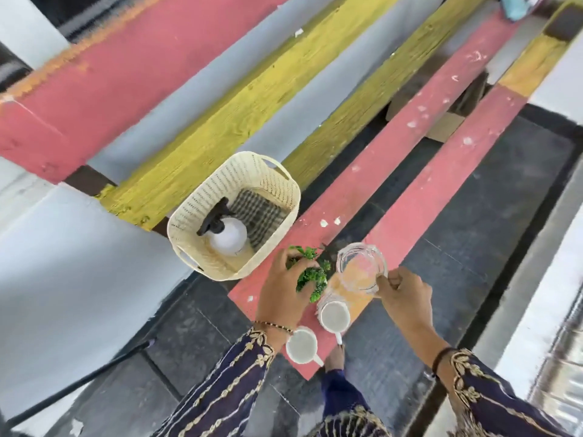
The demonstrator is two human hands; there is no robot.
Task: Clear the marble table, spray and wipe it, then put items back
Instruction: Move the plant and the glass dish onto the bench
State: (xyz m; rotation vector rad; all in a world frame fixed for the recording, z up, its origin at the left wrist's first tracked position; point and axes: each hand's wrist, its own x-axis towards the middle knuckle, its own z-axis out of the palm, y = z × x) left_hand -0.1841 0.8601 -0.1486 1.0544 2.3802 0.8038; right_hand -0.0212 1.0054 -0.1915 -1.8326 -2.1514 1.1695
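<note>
- Nearest, two white ceramic mugs stand on the near end of a pink painted wooden plank: one at the corner, the other just beyond it.
- The left hand is closed over a small green leafy plant on that plank.
- The right hand pinches the rim of a clear glass jar, just beside the plant.
- Farther left, a cream woven plastic basket holds a white spray bottle with a black trigger and a folded grey checked cloth.
- Beyond lie yellow planks.
</note>
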